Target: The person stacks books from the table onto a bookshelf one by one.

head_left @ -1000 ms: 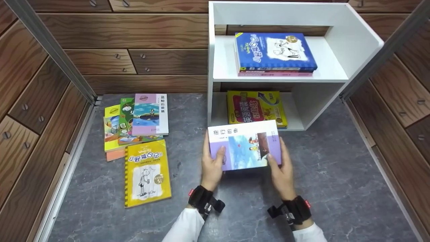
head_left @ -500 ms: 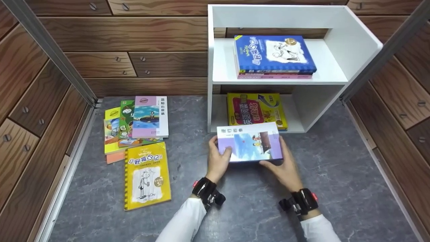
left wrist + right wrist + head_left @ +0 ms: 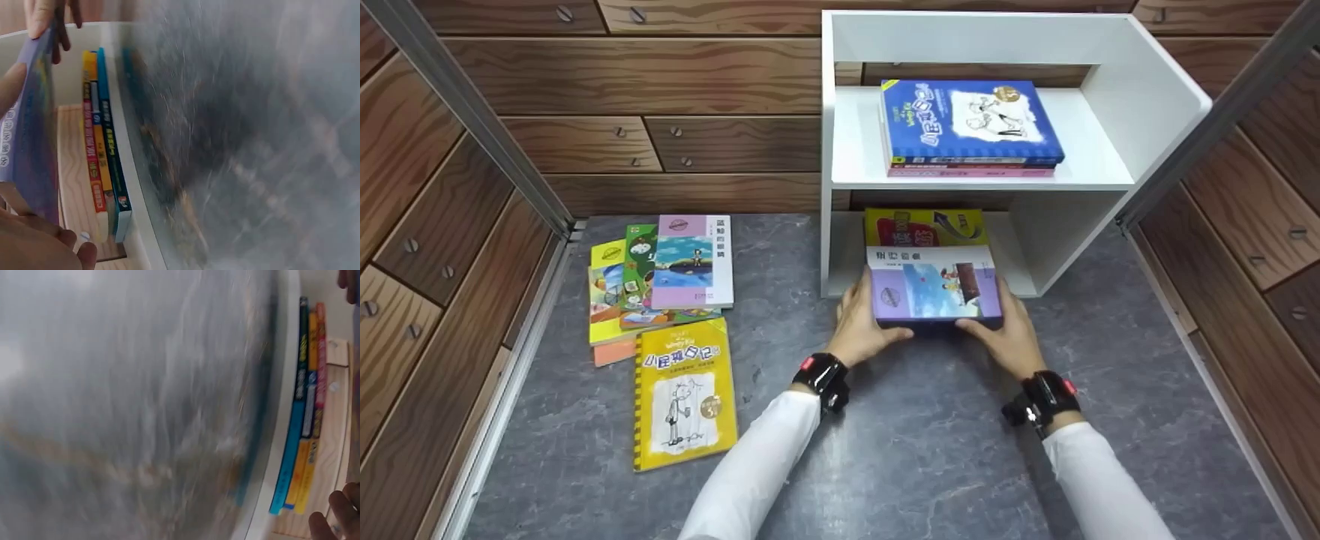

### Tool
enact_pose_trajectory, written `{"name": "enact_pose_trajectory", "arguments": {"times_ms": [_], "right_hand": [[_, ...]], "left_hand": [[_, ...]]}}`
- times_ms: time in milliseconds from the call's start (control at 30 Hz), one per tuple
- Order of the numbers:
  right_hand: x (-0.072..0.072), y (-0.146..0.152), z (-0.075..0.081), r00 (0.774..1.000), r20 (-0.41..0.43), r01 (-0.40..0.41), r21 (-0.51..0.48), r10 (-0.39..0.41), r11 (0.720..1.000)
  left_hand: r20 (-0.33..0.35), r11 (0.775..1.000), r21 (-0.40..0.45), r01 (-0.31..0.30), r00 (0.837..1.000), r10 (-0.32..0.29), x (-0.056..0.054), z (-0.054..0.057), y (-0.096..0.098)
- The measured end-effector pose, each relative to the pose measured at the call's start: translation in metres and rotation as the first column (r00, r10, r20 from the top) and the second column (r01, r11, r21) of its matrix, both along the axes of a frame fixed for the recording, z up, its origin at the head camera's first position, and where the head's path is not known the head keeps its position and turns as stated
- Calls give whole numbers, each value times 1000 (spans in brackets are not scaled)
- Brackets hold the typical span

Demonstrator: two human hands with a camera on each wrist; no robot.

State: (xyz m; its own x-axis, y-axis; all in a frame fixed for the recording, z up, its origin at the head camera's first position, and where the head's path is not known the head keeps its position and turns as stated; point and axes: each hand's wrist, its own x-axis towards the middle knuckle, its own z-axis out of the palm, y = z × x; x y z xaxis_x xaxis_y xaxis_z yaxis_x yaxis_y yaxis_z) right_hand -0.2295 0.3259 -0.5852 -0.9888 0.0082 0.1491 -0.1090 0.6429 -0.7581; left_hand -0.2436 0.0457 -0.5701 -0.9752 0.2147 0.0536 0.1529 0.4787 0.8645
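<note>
Both hands hold a white and purple paperback book (image 3: 934,281) flat at the mouth of the lower shelf. My left hand (image 3: 861,324) grips its left edge, with the thumb along the front. At the opposite edge my right hand (image 3: 1011,330) grips it, thumb also at the front. Behind and below it lies a yellow book (image 3: 926,225) with a red title patch, partly covered. In the left wrist view a gap separates the held book (image 3: 31,135) from the stack of books (image 3: 101,152) on the lower shelf. Fingers beneath the held book are mostly hidden.
The white bookshelf (image 3: 1166,82) carries a blue book (image 3: 971,120) atop a pile on its upper shelf. At left on the grey floor (image 3: 900,442) lie a yellow comic book (image 3: 686,397) and an overlapping group topped by a lilac and white book (image 3: 692,262). Wood-patterned walls (image 3: 735,75) enclose the area.
The held book has moved forward, slightly right, and over the yellow book at the lower shelf. Both hands travelled with it, and the left thumb shifted from the cover to the front edge.
</note>
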Motion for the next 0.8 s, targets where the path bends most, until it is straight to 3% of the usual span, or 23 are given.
{"name": "enact_pose_trajectory", "arguments": {"times_ms": [167, 367, 633, 800], "right_hand": [[-21, 7, -3, 999, -27, -22, 20, 22, 1000], [-36, 13, -7, 1000, 8, -29, 35, 29, 999], [-40, 9, -20, 999, -11, -36, 88, 37, 995], [-40, 12, -17, 999, -31, -35, 152, 40, 988]], "left_hand": [[-46, 994, -108, 10, 999, -15, -22, -2, 5], [-24, 980, -195, 42, 999, -47, -40, -8, 7], [-2, 968, -243, 53, 998, -55, -46, -21, 2], [-58, 935, -355, 25, 997, -48, -49, -22, 4]]}}
